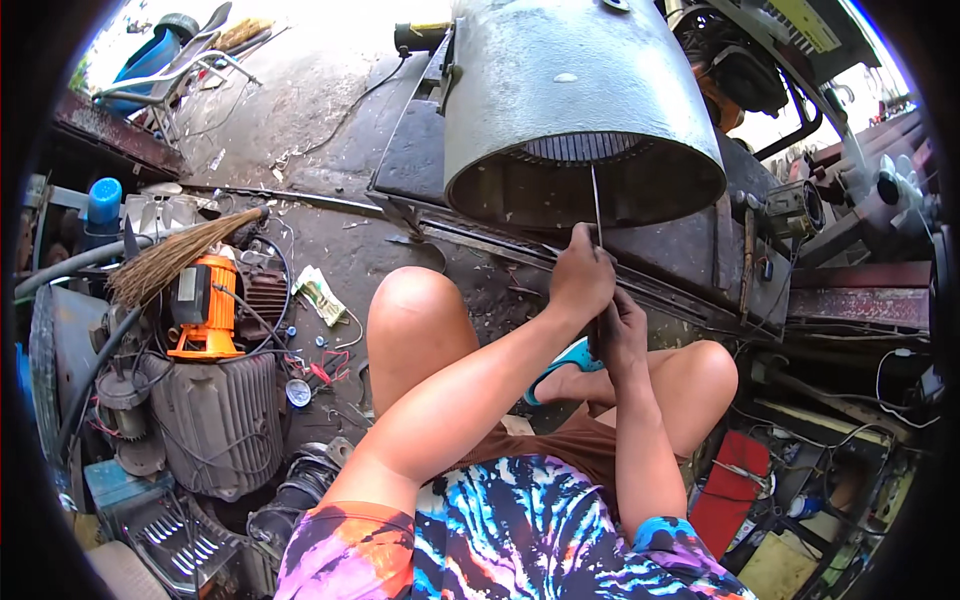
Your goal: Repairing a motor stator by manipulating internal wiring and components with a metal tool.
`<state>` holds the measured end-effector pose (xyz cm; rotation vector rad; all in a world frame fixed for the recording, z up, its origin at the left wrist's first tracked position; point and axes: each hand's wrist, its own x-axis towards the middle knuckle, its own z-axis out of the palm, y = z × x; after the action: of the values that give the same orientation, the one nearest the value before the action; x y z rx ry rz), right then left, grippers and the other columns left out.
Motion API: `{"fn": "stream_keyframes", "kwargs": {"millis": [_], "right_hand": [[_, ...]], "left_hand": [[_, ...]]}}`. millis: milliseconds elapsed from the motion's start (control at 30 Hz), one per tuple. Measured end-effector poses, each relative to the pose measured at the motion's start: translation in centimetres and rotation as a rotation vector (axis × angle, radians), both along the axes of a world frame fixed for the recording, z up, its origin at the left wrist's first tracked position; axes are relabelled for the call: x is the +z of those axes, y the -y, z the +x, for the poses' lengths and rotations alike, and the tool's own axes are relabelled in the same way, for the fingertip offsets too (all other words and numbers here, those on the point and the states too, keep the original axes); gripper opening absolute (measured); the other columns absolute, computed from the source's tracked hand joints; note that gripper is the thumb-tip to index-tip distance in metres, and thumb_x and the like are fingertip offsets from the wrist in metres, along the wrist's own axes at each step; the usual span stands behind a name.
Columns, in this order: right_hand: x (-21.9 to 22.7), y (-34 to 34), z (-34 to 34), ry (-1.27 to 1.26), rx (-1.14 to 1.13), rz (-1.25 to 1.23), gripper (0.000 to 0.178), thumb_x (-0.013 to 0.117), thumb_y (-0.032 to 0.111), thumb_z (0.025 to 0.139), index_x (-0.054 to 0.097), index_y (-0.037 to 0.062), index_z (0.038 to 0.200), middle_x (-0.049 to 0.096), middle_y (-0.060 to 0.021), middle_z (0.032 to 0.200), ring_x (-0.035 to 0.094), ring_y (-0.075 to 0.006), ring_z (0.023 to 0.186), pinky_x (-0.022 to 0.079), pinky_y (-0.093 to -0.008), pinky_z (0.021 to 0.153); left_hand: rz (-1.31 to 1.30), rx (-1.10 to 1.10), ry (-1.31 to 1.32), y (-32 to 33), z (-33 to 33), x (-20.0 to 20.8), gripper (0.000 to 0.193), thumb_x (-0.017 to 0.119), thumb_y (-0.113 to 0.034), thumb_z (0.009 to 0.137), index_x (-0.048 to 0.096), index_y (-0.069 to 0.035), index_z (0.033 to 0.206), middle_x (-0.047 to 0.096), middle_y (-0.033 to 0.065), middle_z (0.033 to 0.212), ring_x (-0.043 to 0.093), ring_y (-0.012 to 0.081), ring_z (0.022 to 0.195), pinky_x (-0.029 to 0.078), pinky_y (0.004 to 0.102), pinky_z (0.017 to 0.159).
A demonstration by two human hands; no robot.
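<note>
A large grey metal motor housing (580,85) lies on its side, its round mouth facing me. Inside it a slotted metal core (582,148) shows. A thin metal rod (597,200) reaches up into that opening. My left hand (583,275) is closed around the rod just outside the rim. Directly below, touching or nearly touching it, my right hand (622,335) is closed in line with the rod. What the right fingers wrap is mostly hidden; a dark edge shows beside them.
The housing rests on a dark metal bench (410,150). To my left stand an orange motor (205,305), a finned grey motor body (225,425) and a straw broom (185,255). A red flat piece (735,490) lies among clutter at right. A small gauge (298,392) sits near loose wires.
</note>
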<state>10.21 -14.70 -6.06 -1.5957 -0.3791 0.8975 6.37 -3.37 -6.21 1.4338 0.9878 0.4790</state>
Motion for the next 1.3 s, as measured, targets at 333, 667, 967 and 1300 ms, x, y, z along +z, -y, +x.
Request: {"fn": "stream_keyframes", "kwargs": {"millis": [333, 667, 967, 1300], "right_hand": [[1.2, -2.1, 1.2, 0.518, 0.074, -0.262, 0.029, 0.06, 0.018, 0.099, 0.068, -0.0029, 0.118, 0.073, -0.0108, 0.1, 0.06, -0.0148, 0.082, 0.05, -0.027, 0.074], [-2.5, -0.6, 2.5, 0.25, -0.012, 0.028, 0.023, 0.061, 0.017, 0.099, 0.07, -0.0027, 0.107, 0.07, -0.009, 0.081, 0.061, -0.0194, 0.066, 0.047, -0.0279, 0.06], [5.6, -2.2, 1.7, -0.494, -0.107, -0.097, 0.024, 0.06, 0.029, 0.098, 0.063, 0.0105, 0.082, 0.053, 0.0034, 0.063, 0.038, -0.0054, 0.041, 0.022, -0.0207, 0.038], [5.5, -3.4, 2.4, -0.605, -0.108, -0.21, 0.033, 0.058, 0.034, 0.098, 0.053, 0.0163, 0.071, 0.045, 0.0054, 0.057, 0.031, -0.0041, 0.036, 0.016, -0.0204, 0.033]], "left_hand": [[0.059, -0.008, 0.136, -1.8, 1.2, -2.0, 0.034, 0.049, -0.01, 0.092, 0.054, 0.0, 0.124, 0.07, 0.0255, 0.099, 0.067, 0.0447, 0.092, 0.052, 0.0514, 0.08], [-0.045, -0.001, -0.09, -0.9, 1.6, 0.9, 0.029, 0.048, -0.013, 0.091, 0.054, 0.0, 0.117, 0.07, 0.0265, 0.099, 0.067, 0.0476, 0.092, 0.051, 0.0549, 0.082], [-0.13, 0.045, -0.059, -0.9, 1.3, 2.2, 0.027, 0.046, -0.019, 0.094, 0.059, 0.0, 0.108, 0.07, 0.0274, 0.097, 0.065, 0.0493, 0.091, 0.05, 0.0558, 0.08], [-0.089, 0.057, -0.063, -2.3, 1.6, 2.0, 0.029, 0.047, -0.023, 0.097, 0.061, 0.001, 0.106, 0.07, 0.0275, 0.096, 0.065, 0.05, 0.089, 0.05, 0.0563, 0.079]]}}
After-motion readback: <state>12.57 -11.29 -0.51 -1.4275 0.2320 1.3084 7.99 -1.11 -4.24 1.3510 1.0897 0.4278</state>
